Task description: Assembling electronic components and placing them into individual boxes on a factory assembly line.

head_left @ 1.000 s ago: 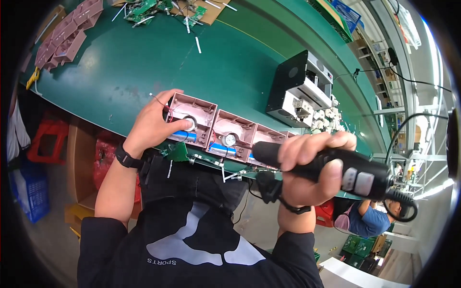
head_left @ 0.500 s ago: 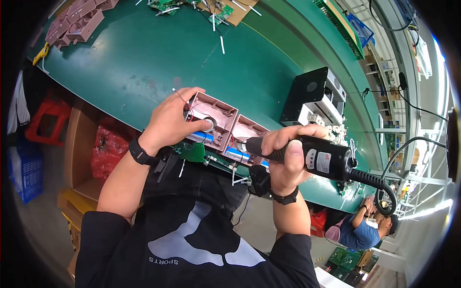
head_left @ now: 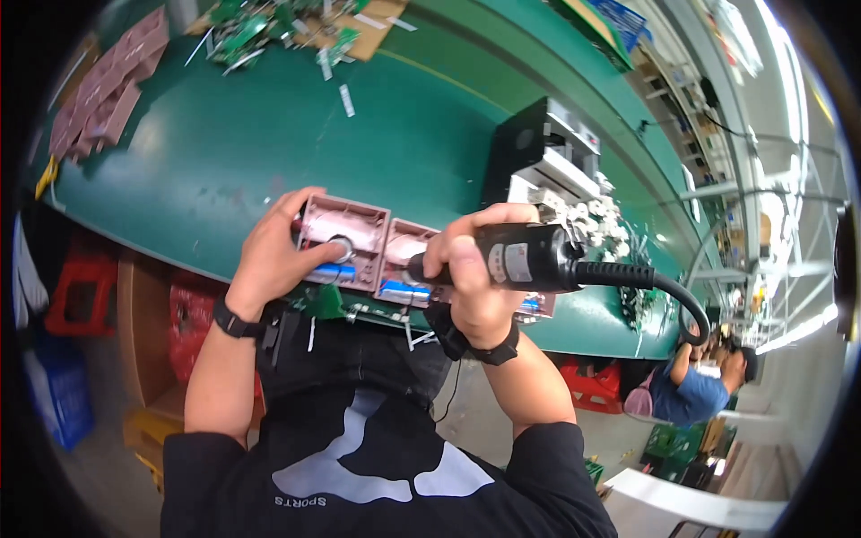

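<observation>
Two pink plastic housings, the left one (head_left: 352, 218) and the middle one (head_left: 399, 235), stand side by side along the bench's near edge. Blue cylindrical batteries (head_left: 405, 290) lie in their near sides. My left hand (head_left: 273, 258) grips the left housing, fingers outside its wall, the thumb pressing a round silver-rimmed part (head_left: 339, 249) inside. In my right hand (head_left: 471, 278) is a black corded electric screwdriver (head_left: 525, 256), held level with its nose pointing left over the middle housing. Its tip is hidden. Another pink housing (head_left: 535, 306) shows partly behind my right hand.
Green circuit boards (head_left: 247, 31) pile up at the far left, near more pink housings (head_left: 109, 82). A black-and-silver device (head_left: 538, 152) stands at the back right beside small white parts (head_left: 601, 220). The tool's thick cord (head_left: 668, 285) loops right. Another person (head_left: 686, 390) sits farther right.
The view has shifted, so the bench's far left shows more. The screwdriver's nose has come down closer to the middle housing. My left hand keeps its grip on the left housing.
</observation>
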Action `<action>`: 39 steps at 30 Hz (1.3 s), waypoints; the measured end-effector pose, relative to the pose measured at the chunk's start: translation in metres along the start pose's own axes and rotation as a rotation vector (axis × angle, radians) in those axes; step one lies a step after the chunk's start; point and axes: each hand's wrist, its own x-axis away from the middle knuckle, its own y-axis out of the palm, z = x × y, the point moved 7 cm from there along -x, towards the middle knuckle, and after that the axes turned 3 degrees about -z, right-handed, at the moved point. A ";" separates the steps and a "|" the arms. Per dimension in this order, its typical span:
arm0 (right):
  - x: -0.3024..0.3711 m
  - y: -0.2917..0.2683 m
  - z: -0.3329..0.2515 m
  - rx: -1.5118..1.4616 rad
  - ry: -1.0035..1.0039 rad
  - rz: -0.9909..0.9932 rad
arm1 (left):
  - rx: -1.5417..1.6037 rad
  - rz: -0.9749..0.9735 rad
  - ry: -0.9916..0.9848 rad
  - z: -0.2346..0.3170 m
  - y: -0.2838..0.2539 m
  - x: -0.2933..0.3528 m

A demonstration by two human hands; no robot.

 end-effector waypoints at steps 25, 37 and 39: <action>-0.021 -0.084 -0.068 -0.159 -0.064 0.330 | 0.028 -0.019 0.023 -0.001 0.009 -0.004; -0.017 0.052 -0.001 -0.260 -0.034 -0.123 | -0.033 0.065 0.105 -0.009 0.014 0.003; -0.018 0.054 0.007 -0.248 -0.022 -0.135 | -0.042 0.048 0.087 -0.009 0.016 0.002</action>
